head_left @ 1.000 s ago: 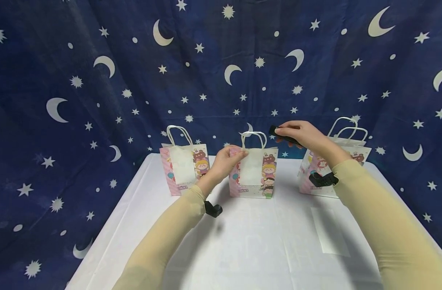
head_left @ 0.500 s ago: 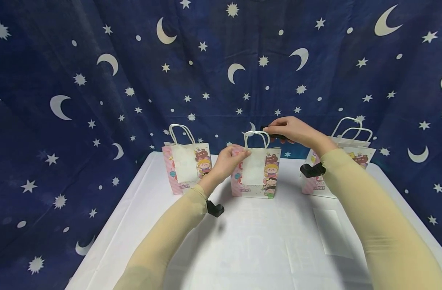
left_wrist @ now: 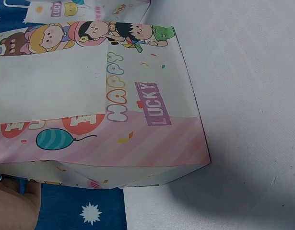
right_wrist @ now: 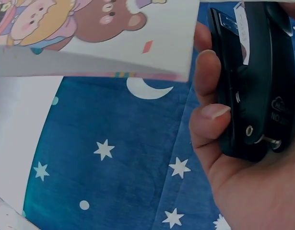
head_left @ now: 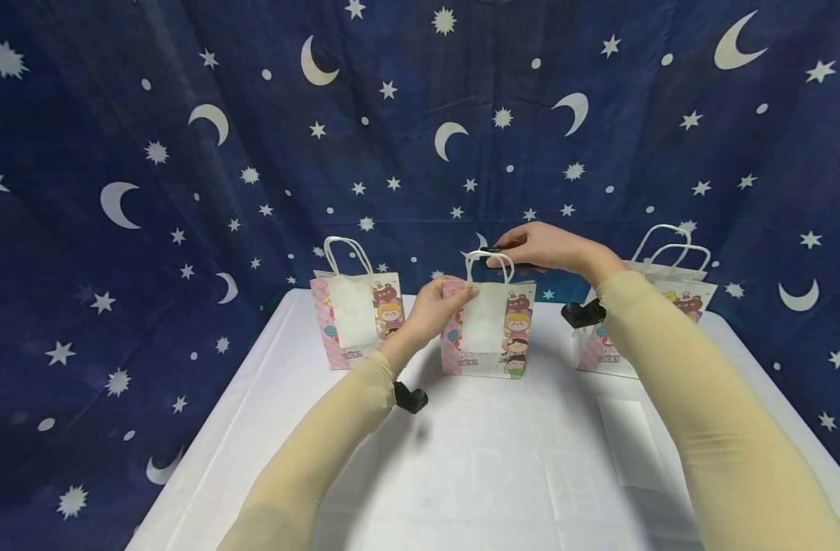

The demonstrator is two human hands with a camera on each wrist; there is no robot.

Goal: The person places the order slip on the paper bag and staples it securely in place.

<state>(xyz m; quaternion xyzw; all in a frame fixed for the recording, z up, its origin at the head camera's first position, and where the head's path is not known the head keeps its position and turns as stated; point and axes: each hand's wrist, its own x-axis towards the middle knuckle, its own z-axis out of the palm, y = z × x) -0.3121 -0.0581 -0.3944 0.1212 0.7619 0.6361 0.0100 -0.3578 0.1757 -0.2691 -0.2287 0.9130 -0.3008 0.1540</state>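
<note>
The middle paper gift bag [head_left: 516, 367], pink and white with cartoon figures, stands upright on the table. My left hand [head_left: 429, 310] pinches its top left edge, the thumb lying over the upper corner of a blank white paper [head_left: 480, 329] on the bag's front. In the left wrist view the bag's printed front [left_wrist: 152, 103] fills much of the picture, with only part of the hand showing at lower left. My right hand [head_left: 547, 246] grips a black stapler [right_wrist: 255, 86], fingers wrapped round it. The stapler's front end is at the bag's top, beside the white twisted handle [head_left: 490, 255].
A similar bag [head_left: 333, 337] with a white paper on its front stands at left. More such bags [head_left: 602, 352] stand at right, partly behind the right arm. A white paper sheet [head_left: 629, 440] lies on the white table [head_left: 488, 474]. A blue starry curtain [head_left: 392, 99] hangs behind.
My right hand has moved left with the stapler, from right of the middle bag to its handle and top edge. The left hand keeps its pinch. The head view has shifted slightly.
</note>
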